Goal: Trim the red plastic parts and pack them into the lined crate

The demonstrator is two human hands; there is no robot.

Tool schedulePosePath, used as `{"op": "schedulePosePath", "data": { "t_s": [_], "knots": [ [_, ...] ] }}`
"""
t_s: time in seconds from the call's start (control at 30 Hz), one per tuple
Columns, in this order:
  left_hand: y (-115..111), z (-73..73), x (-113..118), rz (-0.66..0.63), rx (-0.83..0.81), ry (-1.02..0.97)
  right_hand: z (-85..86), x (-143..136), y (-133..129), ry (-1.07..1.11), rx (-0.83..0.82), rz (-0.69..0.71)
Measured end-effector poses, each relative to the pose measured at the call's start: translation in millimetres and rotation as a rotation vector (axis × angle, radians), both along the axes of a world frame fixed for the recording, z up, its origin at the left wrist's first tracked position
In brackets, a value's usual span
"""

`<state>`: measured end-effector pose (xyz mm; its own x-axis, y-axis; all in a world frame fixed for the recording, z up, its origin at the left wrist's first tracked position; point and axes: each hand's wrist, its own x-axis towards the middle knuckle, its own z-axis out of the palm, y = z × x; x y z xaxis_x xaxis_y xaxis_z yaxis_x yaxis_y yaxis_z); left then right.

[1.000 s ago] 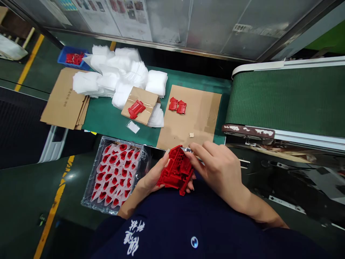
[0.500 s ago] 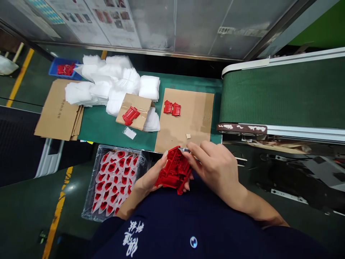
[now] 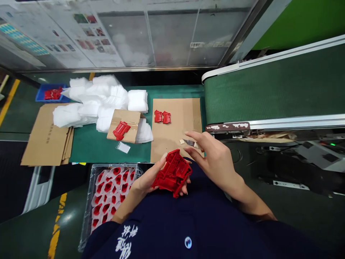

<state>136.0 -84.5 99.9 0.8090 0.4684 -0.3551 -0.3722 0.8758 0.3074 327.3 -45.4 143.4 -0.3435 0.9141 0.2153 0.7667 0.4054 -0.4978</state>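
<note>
My left hand (image 3: pixel 147 178) grips a red plastic housing (image 3: pixel 174 172) in front of my dark shirt, thumb along its upper left edge and fingertips showing beneath it. Up and to the right, my right hand (image 3: pixel 217 160) holds a small craft knife (image 3: pixel 191 143) with its pointed blade toward the left. The thumb and forefinger are parted around the blade end; the handle is mostly hidden in the hand. The blade is apart from the housing. A tiny beige scrap (image 3: pixel 182 141) lies on the cardboard sheet (image 3: pixel 180 135) just past the blade tip.
Two red parts (image 3: pixel 162 117) lie on the cardboard. Another red part (image 3: pixel 122 130) rests on a small carton (image 3: pixel 131 116), beside white foam sleeves (image 3: pixel 107 97). A lined crate (image 3: pixel 93 190) of sleeved red parts stands below left. A green conveyor (image 3: pixel 269 91) runs off to the right.
My right hand has drawn the knife off the housing, up and slightly right, and its thumb and forefinger have parted. My left hand still holds the housing. The whole view has shifted.
</note>
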Motion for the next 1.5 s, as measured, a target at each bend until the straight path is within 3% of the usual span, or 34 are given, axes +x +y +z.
{"op": "schedulePosePath", "data": {
  "t_s": [0.23,0.4,0.57,0.7,0.97,1.17,1.5],
  "knots": [
    [20.4,4.8,4.2,-0.118,0.012,0.088,-1.8,1.5,4.7,0.376,-0.261,0.068],
    [32.6,2.1,10.4,-0.245,0.076,0.040,-1.5,8.1,3.4,0.347,-0.277,-0.055],
    [42.4,1.5,22.5,-0.332,0.135,0.047,5.9,24.7,-2.4,0.276,-0.278,-0.081],
    [45.3,7.4,31.1,-0.416,0.138,0.045,14.1,37.3,-13.6,0.349,-0.313,-0.099],
    [38.7,3.4,36.8,-0.405,0.032,0.056,17.7,37.4,-28.3,0.585,-0.486,-0.279],
    [30.5,4.2,36.5,-0.337,-0.044,0.093,18.2,34.5,-24.3,0.587,-0.542,-0.269],
    [21.3,13.3,38.5,-0.298,-0.021,0.090,20.7,29.2,-20.6,0.528,-0.621,-0.249]
  ]
}}
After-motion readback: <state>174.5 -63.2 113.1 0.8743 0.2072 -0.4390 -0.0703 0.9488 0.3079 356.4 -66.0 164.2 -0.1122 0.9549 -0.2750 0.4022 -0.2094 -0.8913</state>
